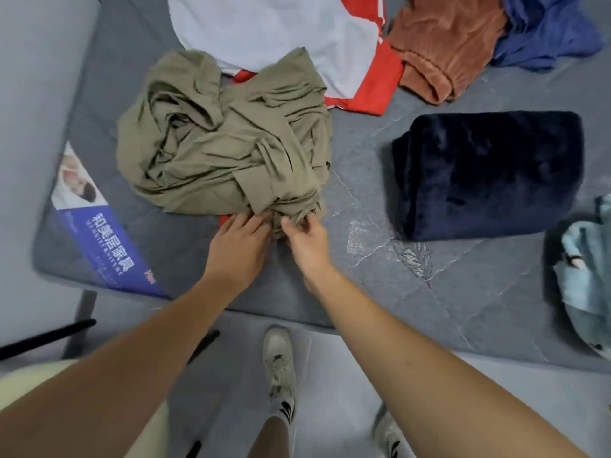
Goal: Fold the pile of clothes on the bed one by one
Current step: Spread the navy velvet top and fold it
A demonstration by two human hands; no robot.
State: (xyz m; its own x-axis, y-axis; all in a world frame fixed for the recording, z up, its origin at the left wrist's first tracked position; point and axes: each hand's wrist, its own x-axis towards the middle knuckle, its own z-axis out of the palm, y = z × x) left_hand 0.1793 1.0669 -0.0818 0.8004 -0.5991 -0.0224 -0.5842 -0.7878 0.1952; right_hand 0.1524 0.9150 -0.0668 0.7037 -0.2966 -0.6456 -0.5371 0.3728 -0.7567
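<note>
A crumpled olive-green garment (218,140) lies bunched on the grey mattress (413,292). Both hands meet at its near edge. My left hand (239,241) has its fingers pushed into the folds of the cloth there. My right hand (305,238) pinches a fold of the same edge between thumb and fingers. A small strip of red cloth (224,219) shows under the garment by my left hand.
A white and red garment (360,77) lies behind the olive one. A rust-brown item (443,51) and a blue one (549,34) sit far right. A folded dark navy fleece (489,173) lies at right, light blue clothing (585,276) at the edge.
</note>
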